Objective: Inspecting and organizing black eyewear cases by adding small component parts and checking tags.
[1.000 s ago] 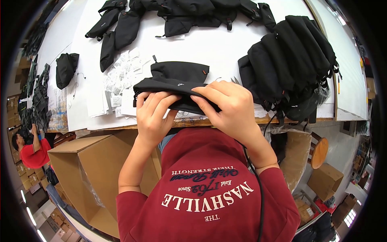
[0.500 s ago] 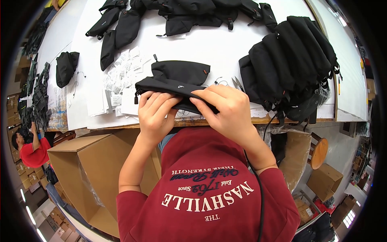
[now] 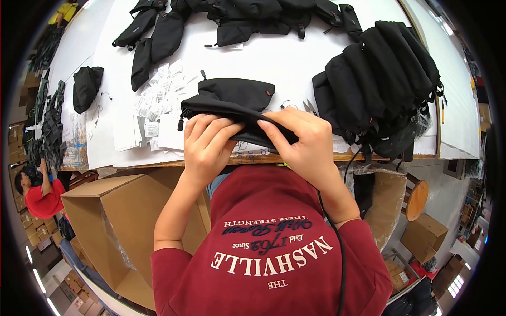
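Note:
A black fabric pouch is raised at the table's near edge, with a zipper pull hanging at its left end. My left hand is closed on its near left part, the fingers curled over the cloth. My right hand pinches its right part between thumb and fingers. The cloth bends between the hands, and the lower side is partly hidden. Just behind lies another black pouch with a small orange tab at its right end. Scissors lie right of it.
A row of black pouches stands at the right. More black pouches lie at the back, and one pouch is at the far left. White labels are spread left of centre. An open carton stands below the table edge.
Both hands have shifted slightly right with the held pouch. Its near face has tilted and folded, so the small white mark on it no longer shows.

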Demonstrator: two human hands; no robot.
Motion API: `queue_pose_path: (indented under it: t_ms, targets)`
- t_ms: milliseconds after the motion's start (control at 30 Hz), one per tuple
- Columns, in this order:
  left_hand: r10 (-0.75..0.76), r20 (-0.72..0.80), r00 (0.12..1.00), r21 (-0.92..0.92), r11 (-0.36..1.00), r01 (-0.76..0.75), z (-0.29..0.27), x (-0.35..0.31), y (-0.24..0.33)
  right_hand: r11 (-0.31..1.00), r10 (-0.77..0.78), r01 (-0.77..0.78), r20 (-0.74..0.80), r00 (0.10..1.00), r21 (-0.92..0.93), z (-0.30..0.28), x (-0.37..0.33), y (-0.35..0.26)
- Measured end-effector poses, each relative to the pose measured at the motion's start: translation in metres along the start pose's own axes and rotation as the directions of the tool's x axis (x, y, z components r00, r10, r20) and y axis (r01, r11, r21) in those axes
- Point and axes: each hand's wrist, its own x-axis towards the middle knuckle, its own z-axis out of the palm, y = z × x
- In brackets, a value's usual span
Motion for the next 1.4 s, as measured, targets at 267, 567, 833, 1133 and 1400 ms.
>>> queue_pose_path:
  t_ms: [267, 567, 833, 1133, 1400]
  targets:
    - [-0.007, 0.182, 0.983, -0.118, 0.993, 0.029, -0.014, 0.002, 0.003, 0.999, -0.051, 0.051, -0.039, 0.998, 0.008, 0.004, 0.002, 0.004]
    - [-0.211, 0.601, 0.771, -0.070, 0.947, 0.314, -0.058, -0.004, 0.027, 0.937, 0.058, -0.111, 0.167, 0.984, 0.332, -0.011, -0.005, 0.009]
    - [-0.344, 0.609, 0.715, -0.451, 0.591, 0.668, -0.060, -0.036, 0.019, 0.940, -0.053, -0.115, 0.468, 0.882, 0.322, -0.025, -0.022, 0.026]
    - [-0.703, 0.411, 0.581, -0.743, 0.112, 0.660, -0.015, -0.051, 0.046, 0.832, 0.071, -0.347, 0.537, 0.840, 0.433, 0.012, -0.043, 0.013]
    - [-0.708, 0.328, 0.626, -0.613, 0.345, 0.711, -0.017, -0.035, 0.041, 0.812, 0.160, -0.323, 0.346, 0.924, 0.487, 0.011, -0.044, 0.021]
